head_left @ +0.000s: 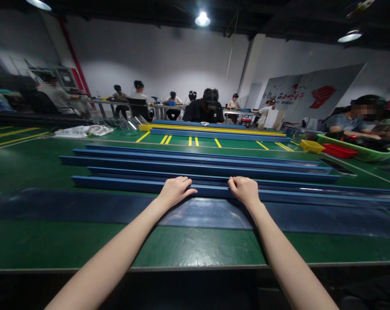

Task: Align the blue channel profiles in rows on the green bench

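while, by the curled left hand and right hand, the front blue channel is being gripped, a flat strip is being left unheld between it and the table's near edge; unfinished work is being suggested.

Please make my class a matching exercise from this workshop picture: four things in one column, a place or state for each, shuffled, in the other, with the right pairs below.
Column 1
1. Left hand
2. Translucent strip
3. Green basin
4. Nearest blue channel

Column 2
A. Holds dark items
B. Has a hand at its edge on either side of its middle stretch
C. Thumb points toward the right hand
D. Lies flat near the front edge of the table

Right pairs: 1-C, 2-D, 3-A, 4-B
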The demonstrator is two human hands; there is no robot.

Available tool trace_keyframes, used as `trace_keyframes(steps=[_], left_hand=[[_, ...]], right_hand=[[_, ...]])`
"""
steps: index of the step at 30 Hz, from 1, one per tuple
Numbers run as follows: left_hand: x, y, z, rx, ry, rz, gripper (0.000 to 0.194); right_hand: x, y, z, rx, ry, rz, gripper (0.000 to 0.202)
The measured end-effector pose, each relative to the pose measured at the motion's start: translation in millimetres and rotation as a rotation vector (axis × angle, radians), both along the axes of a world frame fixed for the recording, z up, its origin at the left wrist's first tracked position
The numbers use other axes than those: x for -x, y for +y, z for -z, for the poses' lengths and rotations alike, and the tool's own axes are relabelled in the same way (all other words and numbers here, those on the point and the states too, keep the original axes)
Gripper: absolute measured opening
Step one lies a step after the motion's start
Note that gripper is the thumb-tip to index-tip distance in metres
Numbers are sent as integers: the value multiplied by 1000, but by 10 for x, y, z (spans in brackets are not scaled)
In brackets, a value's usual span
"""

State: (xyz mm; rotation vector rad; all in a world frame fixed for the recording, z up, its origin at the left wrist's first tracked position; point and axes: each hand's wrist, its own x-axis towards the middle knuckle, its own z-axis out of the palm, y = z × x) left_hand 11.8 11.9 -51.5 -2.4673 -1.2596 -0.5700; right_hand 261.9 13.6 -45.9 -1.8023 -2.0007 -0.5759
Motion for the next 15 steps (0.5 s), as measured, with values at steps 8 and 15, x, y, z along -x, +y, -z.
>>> trace_keyframes(steps=[8,15], left_hand=[[-6,-4,-17,12,8,-3,34],[-15,-18,-31,32,22,-3,33]], right_hand=[[5,-32,-1,-38,-25,-26,42],[44,-48,-51,15,54,-159,41]])
